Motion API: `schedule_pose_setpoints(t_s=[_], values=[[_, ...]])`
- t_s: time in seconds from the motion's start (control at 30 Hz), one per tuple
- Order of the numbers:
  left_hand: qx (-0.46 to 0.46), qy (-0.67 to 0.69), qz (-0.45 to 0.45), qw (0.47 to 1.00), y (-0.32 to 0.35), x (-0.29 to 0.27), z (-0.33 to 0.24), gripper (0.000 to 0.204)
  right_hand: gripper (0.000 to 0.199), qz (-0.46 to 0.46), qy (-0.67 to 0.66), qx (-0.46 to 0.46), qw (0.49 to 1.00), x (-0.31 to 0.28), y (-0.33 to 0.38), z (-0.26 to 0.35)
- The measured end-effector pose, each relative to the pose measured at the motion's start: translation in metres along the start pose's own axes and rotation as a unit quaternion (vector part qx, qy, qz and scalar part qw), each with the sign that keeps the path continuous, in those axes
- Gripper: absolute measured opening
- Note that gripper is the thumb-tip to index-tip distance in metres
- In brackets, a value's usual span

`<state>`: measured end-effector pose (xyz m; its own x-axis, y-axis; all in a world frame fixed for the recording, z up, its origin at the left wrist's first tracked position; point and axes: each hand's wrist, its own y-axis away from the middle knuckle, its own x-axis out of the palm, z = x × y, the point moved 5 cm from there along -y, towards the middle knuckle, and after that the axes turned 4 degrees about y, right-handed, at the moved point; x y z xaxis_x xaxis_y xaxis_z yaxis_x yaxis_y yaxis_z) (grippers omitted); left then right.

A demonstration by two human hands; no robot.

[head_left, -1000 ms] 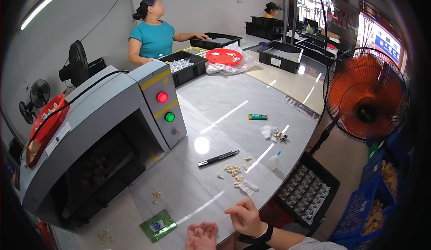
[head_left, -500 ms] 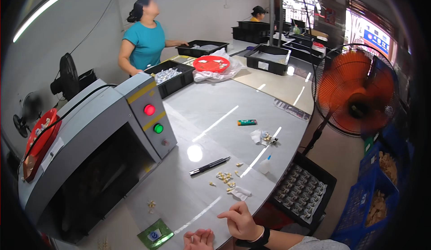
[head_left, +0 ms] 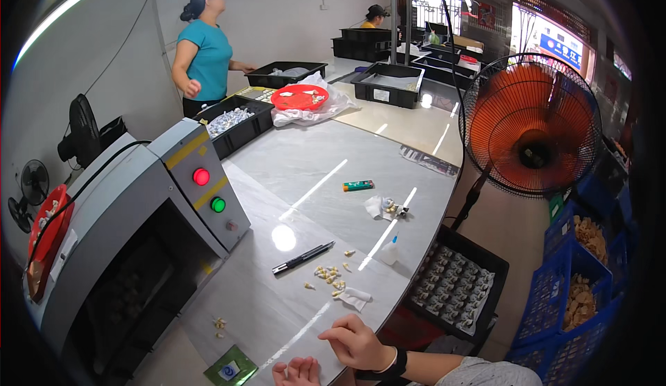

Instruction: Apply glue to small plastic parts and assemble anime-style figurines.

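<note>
My right hand [head_left: 355,342], with a dark band at its wrist, hovers over the table's near edge. Its thumb and index finger are pinched together, and whatever is between them cannot be made out. Beside it at the lower edge, my left hand [head_left: 298,372] shows loosely curled fingers, palm side up, with nothing visible in them. Just beyond lie a crumpled white wipe [head_left: 355,298] and a cluster of small yellow-and-white pieces [head_left: 328,273]. A black pen-like tool [head_left: 303,258] rests farther off. Left of my left hand is a green packet [head_left: 230,370].
A grey machine [head_left: 173,167] with red and green lights stands left. Right are a small dropper bottle [head_left: 390,251], a black tray of parts [head_left: 454,289], blue crates [head_left: 541,316] and an orange fan [head_left: 531,126]. A person in teal [head_left: 208,56] stands behind black bins [head_left: 243,126].
The whole view has shifted, so the scene sits farther left. My hands keep nearly the same pose. The person in teal has raised one hand from near the machine.
</note>
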<state>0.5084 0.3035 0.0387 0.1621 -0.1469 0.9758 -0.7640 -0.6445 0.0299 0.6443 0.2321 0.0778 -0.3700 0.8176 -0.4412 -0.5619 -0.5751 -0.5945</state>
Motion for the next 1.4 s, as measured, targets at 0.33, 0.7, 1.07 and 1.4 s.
schedule_pose_setpoints(t_s=[0.33,0.7,1.07,1.4], values=[[0.005,-0.002,-0.006,1.000,0.0016,-0.0004,-0.0025,0.030,0.034,0.028,-0.004,0.001,1.000,0.0005,0.0010,0.0012],[0.003,-0.002,-0.008,1.000,0.0010,-0.0029,-0.0005,0.032,0.041,0.015,-0.001,0.024,1.000,-0.0009,-0.0018,-0.0007],[0.005,-0.001,-0.015,1.000,0.0010,-0.0036,-0.0005,0.032,0.027,0.020,0.010,0.017,1.000,0.0004,-0.0014,0.0005],[0.003,-0.019,-0.011,1.000,0.0007,-0.0016,-0.0002,0.033,0.029,0.003,0.003,-0.003,1.000,-0.0015,-0.0025,0.0018]])
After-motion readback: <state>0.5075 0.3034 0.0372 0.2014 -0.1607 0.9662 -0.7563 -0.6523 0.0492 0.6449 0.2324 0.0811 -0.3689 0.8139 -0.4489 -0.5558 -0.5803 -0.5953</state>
